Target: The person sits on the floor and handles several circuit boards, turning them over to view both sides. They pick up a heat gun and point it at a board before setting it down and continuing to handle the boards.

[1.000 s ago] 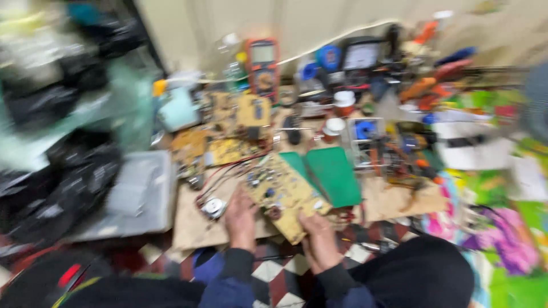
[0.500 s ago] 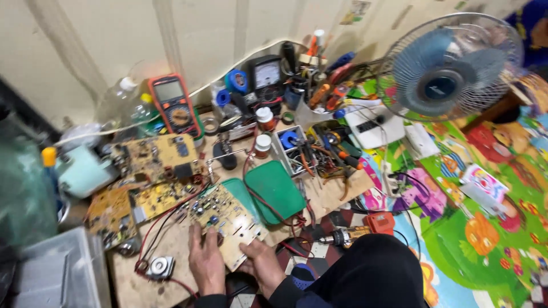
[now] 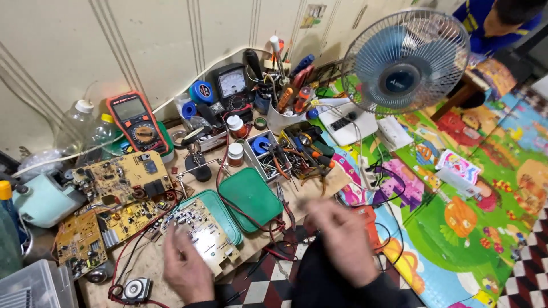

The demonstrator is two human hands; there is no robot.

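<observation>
From the head view, the left hand (image 3: 185, 272) rests with fingers spread on the near edge of a pale circuit board (image 3: 201, 231), which lies flat on the counter (image 3: 149, 263) partly over a green tray (image 3: 220, 212). The right hand (image 3: 341, 242) hovers blurred and empty, fingers loosely apart, near red wires (image 3: 273, 246). The board looks light, stiff and fragile; its bare edges seem the safest place to hold.

I see a cream panelled wall (image 3: 160, 45) behind a low table (image 3: 154, 268). Checkered floor (image 3: 531, 251) lower right, under a bright cartoon play mat (image 3: 456, 217). A fan (image 3: 405, 63) stands upright. Even indoor light.
</observation>
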